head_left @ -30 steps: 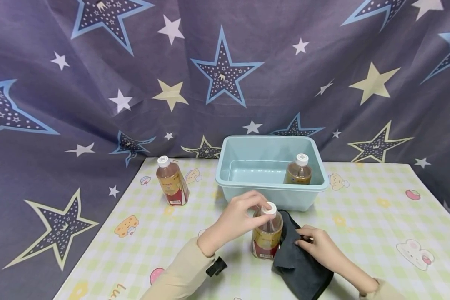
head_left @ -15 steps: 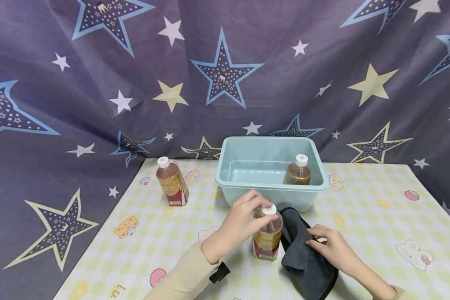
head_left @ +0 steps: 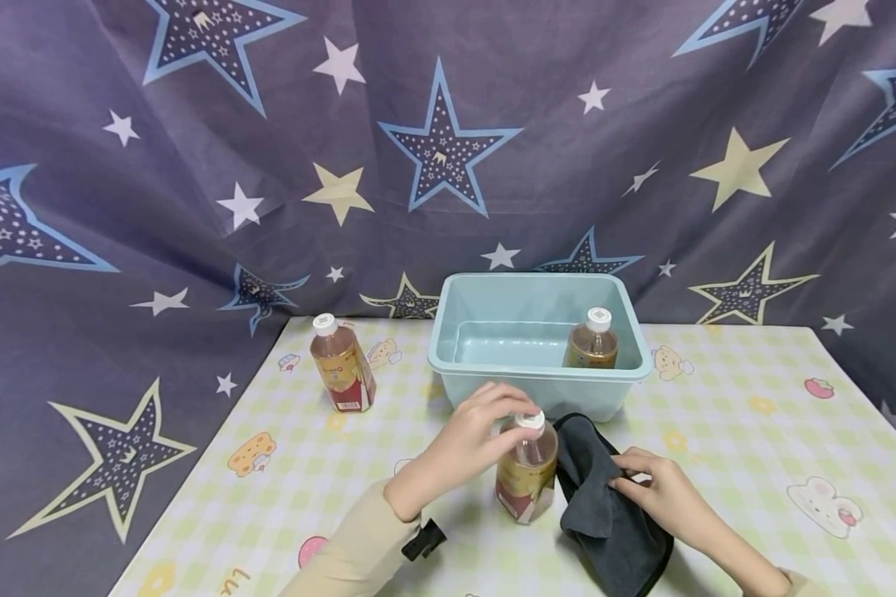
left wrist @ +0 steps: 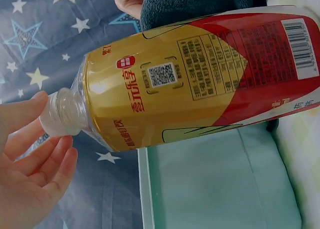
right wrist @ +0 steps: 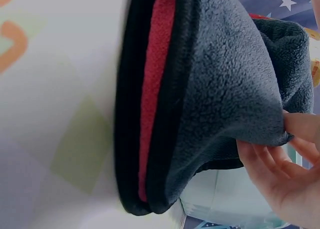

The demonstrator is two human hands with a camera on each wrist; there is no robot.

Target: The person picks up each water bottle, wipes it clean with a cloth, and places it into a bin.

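Note:
My left hand (head_left: 478, 431) pinches the white cap (left wrist: 60, 114) of a plastic drink bottle (head_left: 526, 481) between thumb and fingers. The bottle, with a gold and red label (left wrist: 165, 79), stands slightly tilted on the table in front of the basin. Just to its right, my right hand (head_left: 660, 493) grips a folded dark grey cloth (head_left: 605, 514) between thumb and fingers. In the right wrist view the cloth (right wrist: 225, 74) shows black edging and a red inner side. Its upper end lies close against the bottle's right side in the head view.
Behind the hands stands a light blue plastic basin (head_left: 448, 365) with a second bottle (head_left: 593, 342) upright in it at the right. A third bottle (head_left: 343, 365) stands at the table's back left. A starry curtain (head_left: 567, 166) hangs behind the checked tablecloth (head_left: 754, 431).
The cloth and right hand have shifted a little right, away from the bottle. The bottle has turned and tilted slightly under the left hand, its base swinging a little.

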